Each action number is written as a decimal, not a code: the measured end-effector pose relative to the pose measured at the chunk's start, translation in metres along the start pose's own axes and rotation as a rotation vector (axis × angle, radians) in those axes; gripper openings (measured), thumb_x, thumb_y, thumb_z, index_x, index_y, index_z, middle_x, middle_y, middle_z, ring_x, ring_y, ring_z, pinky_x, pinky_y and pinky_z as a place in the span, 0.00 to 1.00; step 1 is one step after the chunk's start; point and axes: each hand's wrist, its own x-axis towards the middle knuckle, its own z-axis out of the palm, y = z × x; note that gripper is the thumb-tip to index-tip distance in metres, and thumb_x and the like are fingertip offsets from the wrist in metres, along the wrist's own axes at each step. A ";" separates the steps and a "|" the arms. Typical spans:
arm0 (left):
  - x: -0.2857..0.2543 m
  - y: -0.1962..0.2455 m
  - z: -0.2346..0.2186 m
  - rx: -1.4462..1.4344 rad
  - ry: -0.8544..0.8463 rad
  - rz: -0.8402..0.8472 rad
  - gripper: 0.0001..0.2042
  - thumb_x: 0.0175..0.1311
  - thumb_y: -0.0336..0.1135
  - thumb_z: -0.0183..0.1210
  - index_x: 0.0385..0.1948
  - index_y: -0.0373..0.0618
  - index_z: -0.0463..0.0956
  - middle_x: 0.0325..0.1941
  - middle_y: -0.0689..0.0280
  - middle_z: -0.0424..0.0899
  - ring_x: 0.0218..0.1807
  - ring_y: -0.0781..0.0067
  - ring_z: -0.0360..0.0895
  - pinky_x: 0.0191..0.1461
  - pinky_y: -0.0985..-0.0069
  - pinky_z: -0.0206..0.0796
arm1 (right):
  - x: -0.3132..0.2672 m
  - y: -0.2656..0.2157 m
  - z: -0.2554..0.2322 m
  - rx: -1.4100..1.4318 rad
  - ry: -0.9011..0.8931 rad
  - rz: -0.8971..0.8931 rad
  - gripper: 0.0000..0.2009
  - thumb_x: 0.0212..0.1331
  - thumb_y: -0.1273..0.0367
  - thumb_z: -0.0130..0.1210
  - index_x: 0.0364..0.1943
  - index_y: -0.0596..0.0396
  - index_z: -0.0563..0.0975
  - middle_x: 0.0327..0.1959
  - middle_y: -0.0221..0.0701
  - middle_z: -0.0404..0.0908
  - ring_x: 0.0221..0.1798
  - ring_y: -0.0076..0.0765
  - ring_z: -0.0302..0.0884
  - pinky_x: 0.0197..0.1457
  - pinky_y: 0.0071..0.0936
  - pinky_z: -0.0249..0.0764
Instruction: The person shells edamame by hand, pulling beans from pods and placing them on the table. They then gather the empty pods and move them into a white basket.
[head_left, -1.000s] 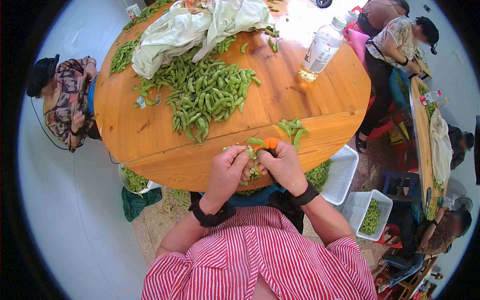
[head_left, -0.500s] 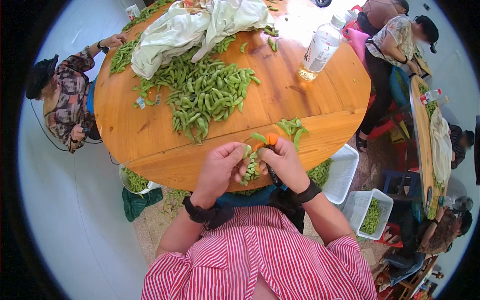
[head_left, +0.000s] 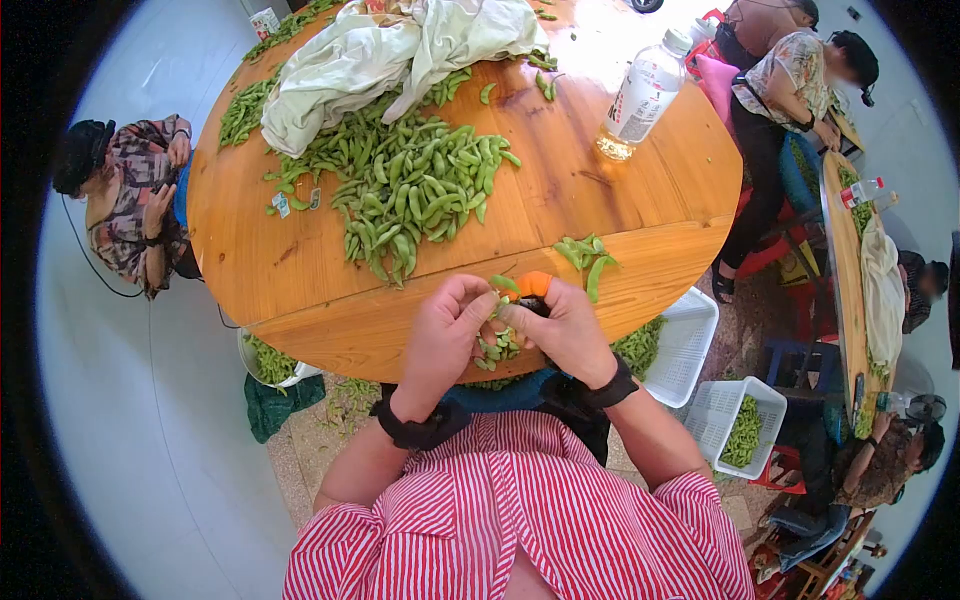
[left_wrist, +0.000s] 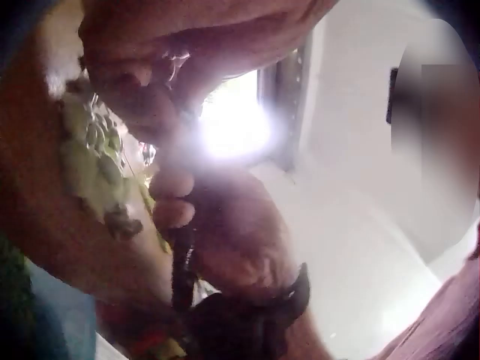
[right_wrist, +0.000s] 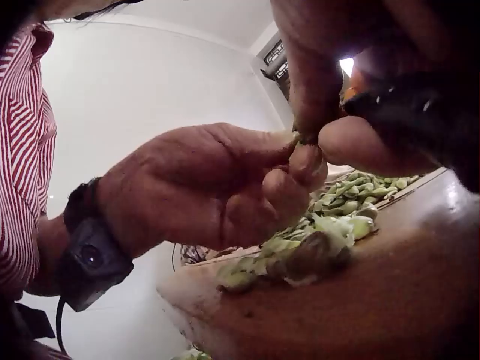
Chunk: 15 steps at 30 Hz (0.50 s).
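My left hand [head_left: 440, 330] and right hand [head_left: 572, 332] meet fingertip to fingertip at the table's near edge. Thumb and fingers of the left pinch a small green soybean pod, of which a sliver [right_wrist: 298, 138] shows between the fingertips. The right hand grips a black tool [right_wrist: 401, 112] with an orange part [head_left: 534, 283]; its working end is hidden. A curved green pod [head_left: 504, 284] shows just beyond the fingertips. Below the hands, a little pile of short pale-green pieces [head_left: 497, 350] lies on the wood.
A heap of soybean pods [head_left: 425, 190] covers the middle of the round wooden table [head_left: 650, 210], partly under a white cloth [head_left: 345, 75]. Several pods [head_left: 583, 258] lie near my right hand. A bottle [head_left: 642, 100] stands at right. White baskets [head_left: 685, 345] sit below; other people sit around.
My left hand drew slightly away to the left, then came back to the right fingertips. The curved pod shifted slightly. The person at left reached to the table and withdrew the arm.
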 end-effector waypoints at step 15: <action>-0.001 -0.002 0.005 0.163 0.032 0.068 0.09 0.71 0.36 0.54 0.39 0.38 0.74 0.27 0.67 0.79 0.24 0.81 0.77 0.25 0.82 0.67 | 0.002 0.010 0.001 -0.115 0.059 -0.128 0.05 0.58 0.72 0.58 0.36 0.60 0.78 0.25 0.26 0.79 0.28 0.19 0.73 0.32 0.22 0.70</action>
